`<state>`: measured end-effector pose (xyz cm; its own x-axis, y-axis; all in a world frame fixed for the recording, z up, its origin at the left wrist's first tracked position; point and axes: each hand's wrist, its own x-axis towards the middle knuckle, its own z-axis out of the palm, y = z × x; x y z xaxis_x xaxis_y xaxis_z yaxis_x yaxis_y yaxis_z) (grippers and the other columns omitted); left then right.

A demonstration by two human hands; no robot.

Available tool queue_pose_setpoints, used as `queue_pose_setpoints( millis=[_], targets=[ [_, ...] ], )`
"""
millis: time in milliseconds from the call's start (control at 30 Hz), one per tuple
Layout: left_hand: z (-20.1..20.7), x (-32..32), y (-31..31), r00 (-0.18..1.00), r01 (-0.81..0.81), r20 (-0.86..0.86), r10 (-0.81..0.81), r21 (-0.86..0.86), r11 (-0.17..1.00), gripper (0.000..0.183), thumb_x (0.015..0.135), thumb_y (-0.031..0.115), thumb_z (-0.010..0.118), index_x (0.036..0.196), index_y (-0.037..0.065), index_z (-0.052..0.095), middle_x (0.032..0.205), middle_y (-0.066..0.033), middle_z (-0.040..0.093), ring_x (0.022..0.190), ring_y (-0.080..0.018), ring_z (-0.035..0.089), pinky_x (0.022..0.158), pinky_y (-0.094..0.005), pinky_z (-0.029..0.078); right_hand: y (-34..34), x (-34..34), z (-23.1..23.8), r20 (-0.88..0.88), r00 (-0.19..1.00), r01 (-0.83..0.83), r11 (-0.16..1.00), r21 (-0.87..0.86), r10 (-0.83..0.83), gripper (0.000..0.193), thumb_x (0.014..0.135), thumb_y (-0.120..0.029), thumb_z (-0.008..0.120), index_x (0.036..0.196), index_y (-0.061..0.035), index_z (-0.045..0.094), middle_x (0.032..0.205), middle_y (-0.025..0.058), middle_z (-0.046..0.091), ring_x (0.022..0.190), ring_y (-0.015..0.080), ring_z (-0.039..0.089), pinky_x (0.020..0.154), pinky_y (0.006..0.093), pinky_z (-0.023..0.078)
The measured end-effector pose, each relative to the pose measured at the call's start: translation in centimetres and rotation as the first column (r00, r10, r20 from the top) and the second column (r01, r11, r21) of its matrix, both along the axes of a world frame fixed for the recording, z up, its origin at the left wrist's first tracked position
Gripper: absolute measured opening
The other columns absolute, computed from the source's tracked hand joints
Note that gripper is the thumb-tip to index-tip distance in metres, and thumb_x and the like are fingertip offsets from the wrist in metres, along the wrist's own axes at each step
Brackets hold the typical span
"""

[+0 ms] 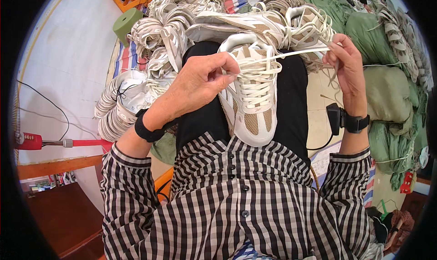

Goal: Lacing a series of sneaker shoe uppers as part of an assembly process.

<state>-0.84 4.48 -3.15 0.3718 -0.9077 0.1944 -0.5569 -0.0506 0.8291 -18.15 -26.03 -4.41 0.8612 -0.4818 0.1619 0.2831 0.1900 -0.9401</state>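
A white and tan sneaker (pixel 250 110) rests on my lap between my black-trousered thighs, its toe toward me. Cream laces (pixel 256 89) criss-cross its tongue. To its left, my left hand (pixel 202 82) is closed, thumb and forefinger pinched by the upper eyelets, apparently on a lace. A taut shoelace (pixel 300 52) runs from the shoe's upper lacing to my right hand (pixel 344 62). That hand is raised at the right with its fingertips pinched around the lace. A loose lace end (pixel 336 85) dangles below it. Dark bands circle both my wrists.
More sneakers (pixel 241 25) lie just beyond my knees. Bundled shoe uppers (pixel 159 32) and curved white shoe parts (pixel 114 107) pile up at the left. A green stool (pixel 126 25) stands behind them. Green sacks (pixel 387 91) fill the right side. A red-handled tool (pixel 32 141) sits far left.
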Motion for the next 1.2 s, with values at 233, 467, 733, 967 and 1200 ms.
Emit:
queue_pose_setpoints(
  millis=[233,467,733,967,1200],
  targets=[
    [-0.6,0.5,0.2,0.972,-0.168,-0.175,0.157,-0.050,0.984,0.019,0.085,0.000,0.061,0.103,0.003,0.061,0.086,0.0005,0.062,0.067,-0.0064,0.053,0.060,-0.0224,0.043,5.0,0.8,-2.1,0.231,0.838,0.365,0.193,-0.911,-0.493,0.013,0.083,-0.003,0.063,0.095,-0.0001,0.060,0.087,0.0129,0.063,0.079,0.0284,0.063,0.074,0.0328,0.049],
    [-1.0,1.2,0.3,0.976,-0.209,0.068,0.205,0.055,0.976,0.018,0.084,0.009,0.065,0.099,0.002,0.059,0.080,-0.0042,0.062,0.074,-0.0109,0.058,0.064,-0.0254,0.046,9.4,1.0,-3.5,0.096,0.961,0.197,0.395,-0.897,-0.260,0.023,0.079,0.003,0.067,0.101,-0.0024,0.060,0.083,0.0100,0.060,0.073,0.0241,0.061,0.065,0.0345,0.049],
    [-2.0,2.5,0.4,0.986,-0.136,-0.084,0.147,0.122,0.983,0.013,0.082,0.006,0.064,0.092,0.000,0.060,0.079,-0.0040,0.061,0.073,-0.0119,0.056,0.068,-0.0269,0.046,10.2,2.6,-3.0,0.247,0.954,0.265,0.089,-0.960,-0.167,0.022,0.080,0.005,0.064,0.100,-0.0036,0.060,0.081,0.0109,0.060,0.067,0.0266,0.058,0.060,0.0350,0.047],
    [-1.0,2.9,0.2,0.989,-0.095,-0.104,0.102,0.062,0.994,0.007,0.084,0.003,0.061,0.088,-0.003,0.059,0.073,-0.0010,0.058,0.068,-0.0097,0.053,0.066,-0.0249,0.046,11.1,3.7,-2.9,0.254,0.922,0.318,0.195,-0.928,-0.293,0.018,0.081,0.000,0.062,0.099,-0.0045,0.060,0.080,0.0115,0.063,0.067,0.0284,0.061,0.060,0.0361,0.048],
    [-0.4,3.1,0.7,0.964,-0.048,-0.251,0.082,0.135,0.990,0.005,0.087,0.003,0.059,0.088,-0.002,0.059,0.071,-0.0006,0.058,0.064,-0.0067,0.054,0.060,-0.0221,0.046,11.6,4.2,-3.1,0.034,0.957,0.239,0.713,-0.659,-0.289,0.010,0.090,0.000,0.059,0.099,-0.0010,0.056,0.077,0.0062,0.062,0.065,0.0136,0.060,0.061,0.0266,0.048]
  ],
)
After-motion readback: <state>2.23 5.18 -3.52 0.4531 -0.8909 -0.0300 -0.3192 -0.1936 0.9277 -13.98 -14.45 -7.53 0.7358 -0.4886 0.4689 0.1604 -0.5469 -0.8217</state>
